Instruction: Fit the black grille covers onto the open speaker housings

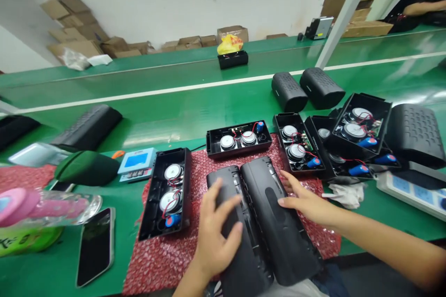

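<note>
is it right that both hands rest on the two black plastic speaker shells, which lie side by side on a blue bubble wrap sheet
Not quite: in the head view the bubble wrap sheet is red, not blue. The rest holds: the left hand and the right hand rest on the two black plastic speaker shells, which lie side by side on it.

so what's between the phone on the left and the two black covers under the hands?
In the head view: an open speaker housing with two drivers, lying on the red bubble wrap, sits between the phone and the black covers.

White wall [174,0], green workbench [174,102], stacked cartons [75,28]
</note>
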`<state>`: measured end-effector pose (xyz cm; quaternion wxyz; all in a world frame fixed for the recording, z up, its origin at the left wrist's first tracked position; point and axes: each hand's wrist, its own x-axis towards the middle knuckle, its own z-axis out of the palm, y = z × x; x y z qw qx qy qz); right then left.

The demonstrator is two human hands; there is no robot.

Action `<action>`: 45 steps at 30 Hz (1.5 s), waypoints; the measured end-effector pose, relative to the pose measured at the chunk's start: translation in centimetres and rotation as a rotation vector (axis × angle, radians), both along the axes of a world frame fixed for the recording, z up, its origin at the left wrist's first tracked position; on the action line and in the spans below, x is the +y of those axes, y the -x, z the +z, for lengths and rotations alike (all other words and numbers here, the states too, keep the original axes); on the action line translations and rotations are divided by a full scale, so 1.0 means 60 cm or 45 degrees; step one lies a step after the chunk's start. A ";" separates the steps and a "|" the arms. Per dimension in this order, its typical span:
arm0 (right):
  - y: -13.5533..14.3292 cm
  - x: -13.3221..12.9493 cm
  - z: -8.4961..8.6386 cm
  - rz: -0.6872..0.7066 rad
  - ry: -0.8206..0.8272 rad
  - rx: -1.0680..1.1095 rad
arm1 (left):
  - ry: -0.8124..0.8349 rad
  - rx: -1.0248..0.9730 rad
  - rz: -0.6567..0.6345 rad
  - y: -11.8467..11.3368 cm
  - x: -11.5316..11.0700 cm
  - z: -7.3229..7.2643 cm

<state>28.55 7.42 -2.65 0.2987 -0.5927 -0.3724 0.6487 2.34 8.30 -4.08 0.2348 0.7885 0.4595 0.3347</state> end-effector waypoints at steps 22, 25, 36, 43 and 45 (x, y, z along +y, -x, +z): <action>0.057 0.027 -0.003 -0.372 0.172 0.279 | 1.192 -1.125 0.589 -0.029 0.028 0.012; 0.056 0.026 -0.006 -0.372 0.163 0.292 | 1.173 -1.127 0.579 -0.029 0.027 0.011; 0.054 0.028 -0.011 -0.398 0.195 0.301 | 1.163 -1.130 0.568 -0.029 0.024 0.010; 0.051 0.027 -0.014 -0.368 0.178 0.297 | 1.090 -1.003 0.608 -0.025 0.025 -0.002; 0.050 0.027 -0.015 -0.363 0.167 0.312 | 1.074 -0.956 0.644 -0.023 0.019 -0.001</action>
